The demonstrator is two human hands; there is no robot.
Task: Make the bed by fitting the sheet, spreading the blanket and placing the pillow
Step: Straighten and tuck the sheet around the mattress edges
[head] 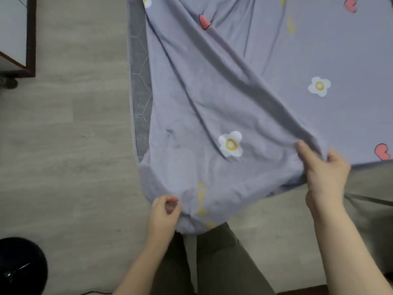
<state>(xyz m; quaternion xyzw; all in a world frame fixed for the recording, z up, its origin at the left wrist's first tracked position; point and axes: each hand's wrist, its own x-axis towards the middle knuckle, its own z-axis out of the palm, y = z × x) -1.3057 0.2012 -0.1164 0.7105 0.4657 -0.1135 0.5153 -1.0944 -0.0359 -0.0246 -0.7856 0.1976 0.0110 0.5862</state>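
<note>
A lilac sheet [244, 86] printed with white flowers and pink hearts lies over the bed, with its near corner pulled off the mattress and hanging loose over the floor. My left hand [164, 211] pinches the lower edge of that corner. My right hand [325, 171] grips a bunched fold of the sheet at the bed's near edge. The grey mattress [140, 81] with a hexagon pattern shows bare along the left side. No blanket or pillow is visible.
Pale wood-look floor [74, 145] runs along the left of the bed. A dark-framed piece of furniture [30, 39] stands at the top left. A round black object [21, 265] sits on the floor at the bottom left. My legs in olive trousers [219, 262] are below the sheet corner.
</note>
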